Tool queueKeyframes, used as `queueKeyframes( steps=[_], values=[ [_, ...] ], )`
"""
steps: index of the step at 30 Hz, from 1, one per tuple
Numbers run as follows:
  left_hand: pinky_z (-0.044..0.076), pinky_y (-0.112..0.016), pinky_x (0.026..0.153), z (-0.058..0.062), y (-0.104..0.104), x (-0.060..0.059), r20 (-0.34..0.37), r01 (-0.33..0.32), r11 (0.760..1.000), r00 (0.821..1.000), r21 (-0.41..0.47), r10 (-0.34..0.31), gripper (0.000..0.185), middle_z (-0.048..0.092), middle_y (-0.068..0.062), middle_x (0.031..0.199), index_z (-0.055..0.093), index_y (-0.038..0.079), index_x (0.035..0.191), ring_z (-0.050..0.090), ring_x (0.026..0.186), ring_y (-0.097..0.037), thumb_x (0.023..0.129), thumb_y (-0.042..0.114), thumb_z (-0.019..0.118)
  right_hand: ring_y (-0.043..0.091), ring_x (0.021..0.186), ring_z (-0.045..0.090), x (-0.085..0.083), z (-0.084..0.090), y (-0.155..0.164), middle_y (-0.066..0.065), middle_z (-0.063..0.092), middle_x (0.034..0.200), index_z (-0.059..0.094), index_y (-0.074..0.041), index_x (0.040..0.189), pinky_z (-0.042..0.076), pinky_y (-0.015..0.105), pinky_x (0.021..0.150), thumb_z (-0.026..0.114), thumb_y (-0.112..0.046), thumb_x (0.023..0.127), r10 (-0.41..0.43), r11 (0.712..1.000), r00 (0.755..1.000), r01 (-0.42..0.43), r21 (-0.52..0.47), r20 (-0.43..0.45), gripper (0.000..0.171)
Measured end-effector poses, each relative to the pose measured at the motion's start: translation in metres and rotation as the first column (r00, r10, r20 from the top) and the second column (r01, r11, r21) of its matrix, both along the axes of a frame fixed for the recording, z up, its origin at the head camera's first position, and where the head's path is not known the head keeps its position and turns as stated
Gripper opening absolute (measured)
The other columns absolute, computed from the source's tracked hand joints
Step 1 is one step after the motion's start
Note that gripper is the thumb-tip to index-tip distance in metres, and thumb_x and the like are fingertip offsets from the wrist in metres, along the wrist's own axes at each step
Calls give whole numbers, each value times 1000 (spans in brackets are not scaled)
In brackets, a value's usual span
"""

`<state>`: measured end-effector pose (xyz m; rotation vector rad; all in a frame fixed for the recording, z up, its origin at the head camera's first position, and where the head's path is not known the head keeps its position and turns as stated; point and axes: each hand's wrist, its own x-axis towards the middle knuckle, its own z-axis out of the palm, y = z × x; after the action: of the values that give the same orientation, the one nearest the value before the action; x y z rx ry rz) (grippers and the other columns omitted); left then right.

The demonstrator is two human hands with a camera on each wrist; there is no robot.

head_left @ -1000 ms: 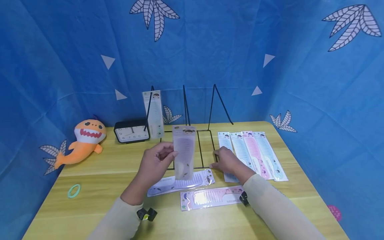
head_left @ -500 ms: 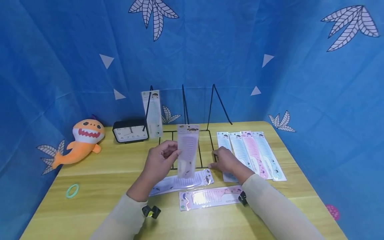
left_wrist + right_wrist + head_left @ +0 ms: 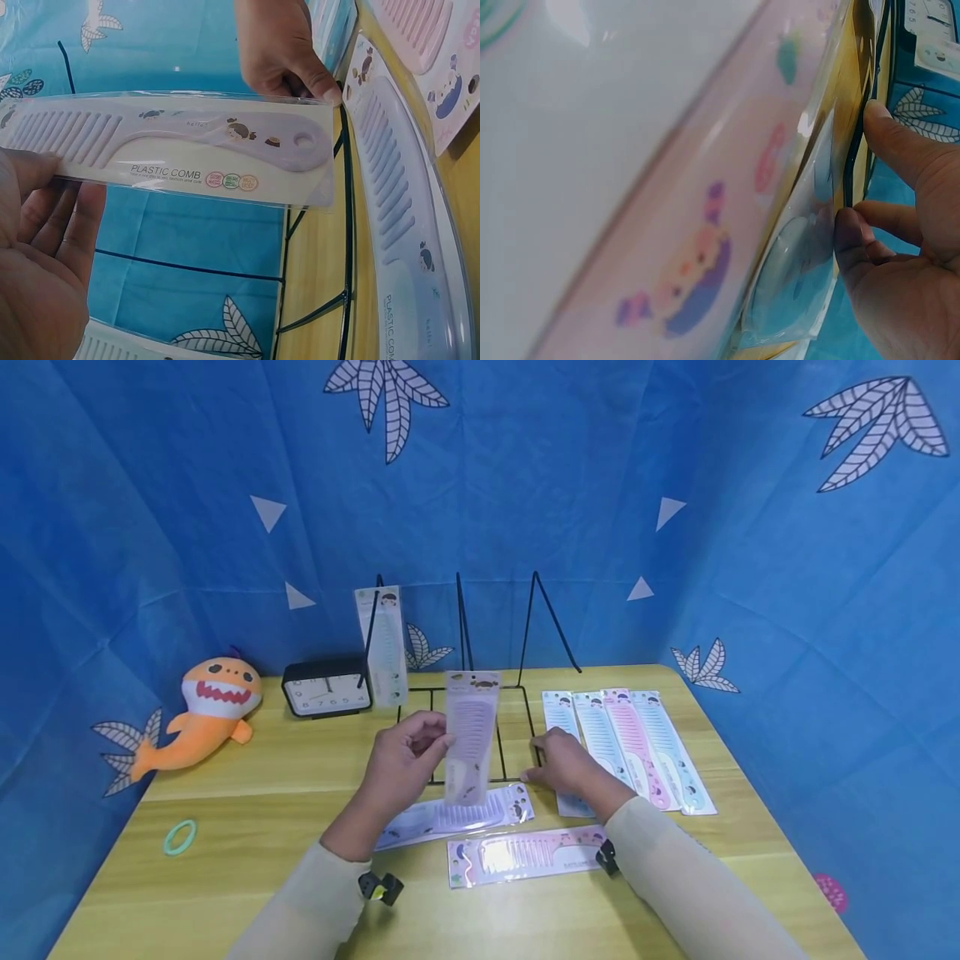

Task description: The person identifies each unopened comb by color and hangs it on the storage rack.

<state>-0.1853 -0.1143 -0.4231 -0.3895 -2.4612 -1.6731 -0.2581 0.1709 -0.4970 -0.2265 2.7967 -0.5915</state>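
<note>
My left hand (image 3: pixel 406 755) pinches a packaged purple comb (image 3: pixel 471 739) by its left edge, thumb in front. The comb stands upright before the black wire rack (image 3: pixel 501 737), teeth end up. In the left wrist view, the comb's clear wrapper (image 3: pixel 217 150) and printed card show plainly. My right hand (image 3: pixel 568 763) grips the front right corner of the rack's base, with thumb and fingers on the wire (image 3: pixel 859 142) in the right wrist view. A packaged blue-green comb (image 3: pixel 385 647) hangs on the rack's left hook.
Several packaged combs (image 3: pixel 632 747) lie side by side at the right. A purple one (image 3: pixel 442 818) and a pink one (image 3: pixel 525 856) lie in front of the rack. At the left are a clock (image 3: pixel 327 687), an orange shark plush (image 3: pixel 213 714) and a green ring (image 3: pixel 180 837).
My left hand has moved slightly right with the purple comb, whose front now shows more clearly. The right hand stays on the rack's corner.
</note>
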Motion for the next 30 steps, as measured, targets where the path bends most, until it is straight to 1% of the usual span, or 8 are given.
queueKeyframes(
  steps=[8,13,18,25,30],
  values=[
    [67,-37,97,-3,0,0,6,-10,1000,1000,-14,10,19,82,-3,114,74,13,124,79,108,-21,106,14,74,41,139,59,1,1,0,26,58,148,55,1,157,49,56,122,86,-33,97,10,1000,1000,-10,-1,-1,76],
    [66,-40,100,-4,0,-2,22,-36,999,999,-32,36,20,82,-4,115,74,13,125,79,111,-23,105,14,74,41,139,59,0,1,1,26,58,148,55,1,157,49,55,122,86,-34,97,20,1000,1000,-19,14,-19,76],
    [66,-42,100,-4,0,-5,35,-54,997,998,-54,56,21,82,-2,116,73,15,127,79,112,-22,105,16,74,41,138,59,0,-1,2,26,58,148,55,1,157,49,55,122,86,-33,96,16,1000,1000,-16,1,-19,76],
    [66,-42,102,-4,1,-14,52,-64,996,996,-70,67,23,80,-2,119,72,15,129,77,115,-22,106,18,73,39,136,60,0,-1,2,25,59,146,56,1,156,50,54,121,86,-34,97,25,1000,999,-25,4,-20,75],
    [66,-42,100,-3,1,-26,51,-68,996,996,-53,70,21,80,-3,117,72,14,128,77,113,-22,107,17,73,39,137,60,-1,0,2,25,58,147,56,1,156,50,54,121,86,-34,97,32,999,999,-32,9,-22,76]
  ],
)
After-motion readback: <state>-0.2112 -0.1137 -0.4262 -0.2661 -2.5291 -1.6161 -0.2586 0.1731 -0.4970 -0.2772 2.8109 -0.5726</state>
